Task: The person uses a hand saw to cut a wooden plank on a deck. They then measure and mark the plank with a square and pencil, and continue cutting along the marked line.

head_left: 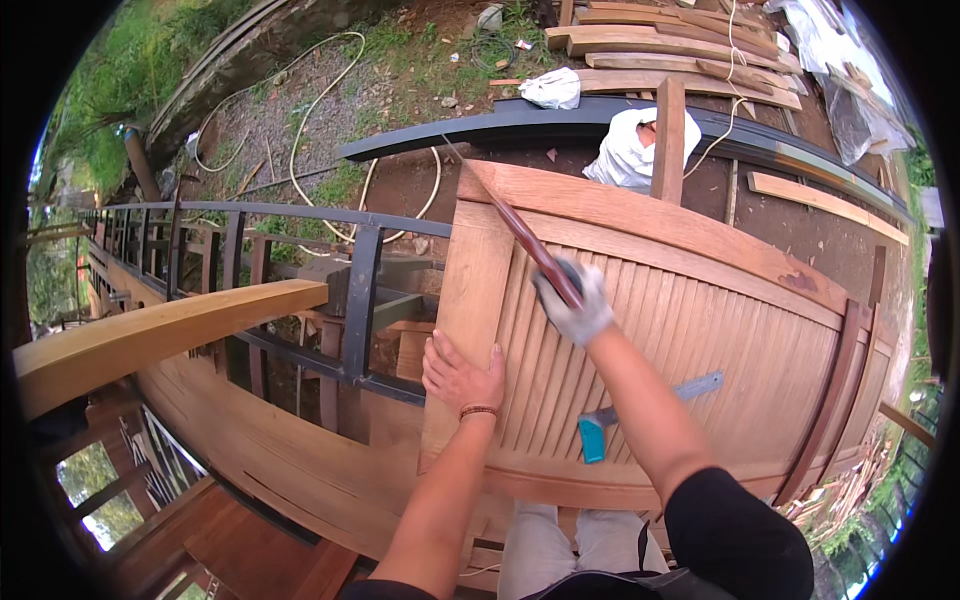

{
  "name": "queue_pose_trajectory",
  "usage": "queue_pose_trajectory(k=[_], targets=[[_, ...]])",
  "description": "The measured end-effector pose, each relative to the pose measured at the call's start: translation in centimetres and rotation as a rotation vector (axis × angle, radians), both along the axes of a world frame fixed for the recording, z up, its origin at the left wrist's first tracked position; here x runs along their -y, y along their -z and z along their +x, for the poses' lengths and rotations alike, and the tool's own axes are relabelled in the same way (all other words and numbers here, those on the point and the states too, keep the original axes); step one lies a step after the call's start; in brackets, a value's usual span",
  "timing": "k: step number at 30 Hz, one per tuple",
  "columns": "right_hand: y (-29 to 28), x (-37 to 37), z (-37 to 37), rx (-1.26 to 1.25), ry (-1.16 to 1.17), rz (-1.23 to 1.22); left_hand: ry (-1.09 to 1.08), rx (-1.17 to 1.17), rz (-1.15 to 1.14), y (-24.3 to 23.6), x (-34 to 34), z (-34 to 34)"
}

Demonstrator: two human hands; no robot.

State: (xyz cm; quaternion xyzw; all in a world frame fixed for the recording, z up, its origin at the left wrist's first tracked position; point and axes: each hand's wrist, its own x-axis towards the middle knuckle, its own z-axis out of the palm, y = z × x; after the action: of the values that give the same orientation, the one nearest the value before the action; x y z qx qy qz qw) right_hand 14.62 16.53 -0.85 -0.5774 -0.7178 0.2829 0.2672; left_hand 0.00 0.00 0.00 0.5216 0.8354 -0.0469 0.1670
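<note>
A wooden louvred door panel (pixel 625 300) lies flat in front of me, slats framed by wide rails. My left hand (pixel 462 372), bare and with a bracelet at the wrist, rests spread on the panel's left rail. In a grey-and-white glove, my right hand (pixel 577 303) is closed around a long thin-bladed tool (pixel 527 238) with a reddish-brown handle. Its dark, narrow blade points up-left across the panel's far left corner; whether it touches the wood I cannot tell. On the slats below my right forearm lies a try square (pixel 593 438) with a blue-green stock, partly hidden by the arm.
Left of the panel runs a black metal frame (pixel 362 300), with a thick wooden beam (pixel 170 335) across it. Beyond the panel are a dark metal beam (pixel 450 130), a white sack (pixel 628 145), an upright post (pixel 669 140) and stacked planks (pixel 680 45). A pale hose (pixel 300 150) loops over gravel.
</note>
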Motion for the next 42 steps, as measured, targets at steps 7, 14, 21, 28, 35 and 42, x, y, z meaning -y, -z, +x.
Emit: queue_pose_trajectory(k=[7,14,21,28,35,42], targets=[[-1.9,3.5,1.0,-0.285,0.1,0.148,-0.032,-0.176,0.221,5.0,-9.0,-4.9],[0.2,-3.9,-0.6,-0.057,0.018,0.334,0.021,-0.166,0.238,5.4,-9.5,-3.4],[-1.7,4.2,1.3,-0.125,0.053,0.436,-0.006,-0.203,0.204,4.6,-8.8,-4.1],[0.1,-2.3,0.1,-0.056,-0.035,0.444,0.033,-0.172,0.258,5.4,-9.3,-3.5],[-4.5,2.2,0.4,-0.245,0.116,0.015,-0.013,-0.152,0.263,4.0,-8.7,-5.1],[-1.4,-1.0,-0.3,-0.294,0.12,0.096,-0.03,-0.055,0.322,4.3,-9.6,-4.9]])
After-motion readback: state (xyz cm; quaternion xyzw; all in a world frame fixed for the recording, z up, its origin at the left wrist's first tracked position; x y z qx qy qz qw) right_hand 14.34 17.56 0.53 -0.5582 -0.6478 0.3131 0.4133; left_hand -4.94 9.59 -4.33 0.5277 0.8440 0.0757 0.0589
